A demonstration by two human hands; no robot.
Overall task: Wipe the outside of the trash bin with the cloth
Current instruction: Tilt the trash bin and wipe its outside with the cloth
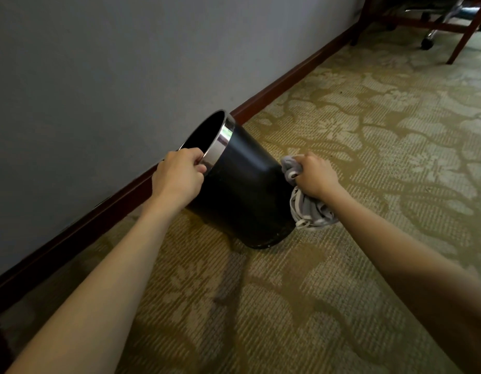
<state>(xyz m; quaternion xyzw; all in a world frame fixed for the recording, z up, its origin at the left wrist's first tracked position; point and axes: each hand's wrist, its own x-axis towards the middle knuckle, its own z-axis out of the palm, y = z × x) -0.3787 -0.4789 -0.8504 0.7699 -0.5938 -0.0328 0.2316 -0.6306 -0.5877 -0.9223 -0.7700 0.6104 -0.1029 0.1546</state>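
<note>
A black round trash bin (244, 190) with a shiny metal rim stands tilted on the carpet, its mouth leaning towards the wall on the left. My left hand (178, 175) grips the near part of the rim. My right hand (316, 175) holds a bunched grey cloth (308, 209) with white edging, pressed against the bin's right side near its lower part. The far side of the bin is hidden.
A grey wall with a dark red skirting board (282, 82) runs along the left, close behind the bin. The floor is patterned olive carpet (369, 125). At the top right stand wooden furniture legs (460, 41) and a wheeled chair base (428, 41).
</note>
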